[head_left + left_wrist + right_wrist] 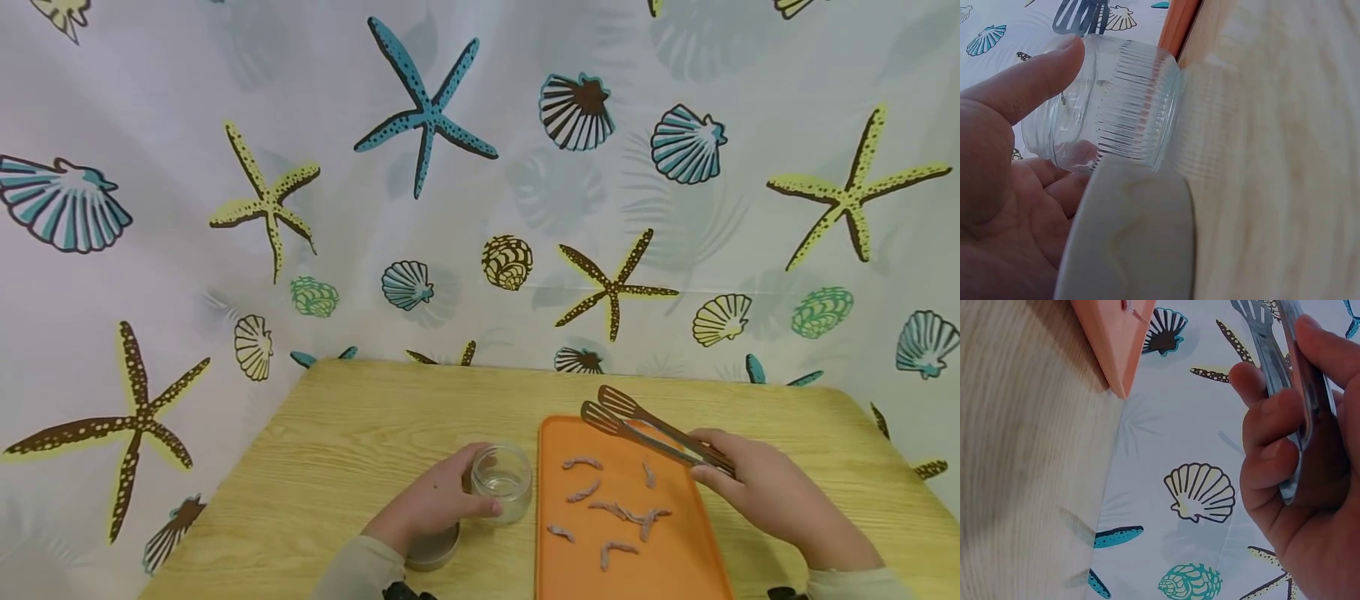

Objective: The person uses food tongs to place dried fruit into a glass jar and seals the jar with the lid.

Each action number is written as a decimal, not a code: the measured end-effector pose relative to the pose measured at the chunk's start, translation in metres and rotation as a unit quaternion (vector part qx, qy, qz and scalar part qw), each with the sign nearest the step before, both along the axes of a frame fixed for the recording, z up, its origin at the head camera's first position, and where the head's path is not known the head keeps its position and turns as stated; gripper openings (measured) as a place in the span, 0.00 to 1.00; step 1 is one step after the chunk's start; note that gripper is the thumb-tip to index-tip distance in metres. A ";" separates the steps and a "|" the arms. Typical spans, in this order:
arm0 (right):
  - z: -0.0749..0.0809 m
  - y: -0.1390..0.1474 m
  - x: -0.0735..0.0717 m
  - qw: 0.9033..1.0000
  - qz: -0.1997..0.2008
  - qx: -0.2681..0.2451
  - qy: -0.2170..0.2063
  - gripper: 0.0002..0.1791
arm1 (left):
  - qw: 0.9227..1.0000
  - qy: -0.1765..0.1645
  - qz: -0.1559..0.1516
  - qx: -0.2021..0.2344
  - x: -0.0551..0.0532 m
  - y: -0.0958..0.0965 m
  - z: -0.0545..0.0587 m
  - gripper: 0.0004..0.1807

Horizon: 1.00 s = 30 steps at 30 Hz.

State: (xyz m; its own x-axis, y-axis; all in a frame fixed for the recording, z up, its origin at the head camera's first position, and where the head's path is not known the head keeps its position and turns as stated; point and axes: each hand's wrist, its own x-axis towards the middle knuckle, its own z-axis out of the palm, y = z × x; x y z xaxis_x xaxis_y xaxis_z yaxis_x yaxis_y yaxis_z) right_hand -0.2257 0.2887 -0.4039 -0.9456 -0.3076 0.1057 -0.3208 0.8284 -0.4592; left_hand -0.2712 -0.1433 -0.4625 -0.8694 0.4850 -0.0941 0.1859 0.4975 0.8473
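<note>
My left hand [438, 498] grips a clear glass jar [504, 485] from its left side, with the thumb in front and fingers behind. The jar stands upright, its round mouth uncovered. In the left wrist view the ribbed glass jar [1129, 94] shows between thumb and fingers. Over the right edge of an orange tray [622, 579], my right hand [772, 492] holds metal tongs [600, 419] with slotted spatula-like ends, which point up and left and stand slightly apart. Several small, twisted greyish-pink strips [615, 510] lie on the tray.
A round grey lid-like disc [433, 550] lies by my left wrist, partly covered. The light wooden table [360, 417] carries everything. Behind it hangs a white curtain [480, 200] printed with starfish and shells, close to the table's far edge.
</note>
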 end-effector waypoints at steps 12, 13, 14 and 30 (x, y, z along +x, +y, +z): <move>-0.014 -0.001 -0.004 1.000 0.016 0.019 -0.014 0.27 | 1.000 -0.007 -0.002 -0.001 -0.003 -0.001 0.000 0.48; -0.016 -0.001 -0.005 1.000 0.017 0.020 -0.017 0.27 | 1.000 -0.006 -0.001 -0.005 -0.003 -0.001 -0.001 0.49; -0.018 -0.002 -0.006 0.999 0.017 0.023 -0.021 0.26 | 1.000 -0.006 -0.001 -0.008 -0.003 -0.001 -0.001 0.49; -0.035 0.004 -0.012 0.999 0.026 0.031 -0.035 0.26 | 1.000 -0.001 0.001 -0.014 -0.004 -0.004 -0.002 0.49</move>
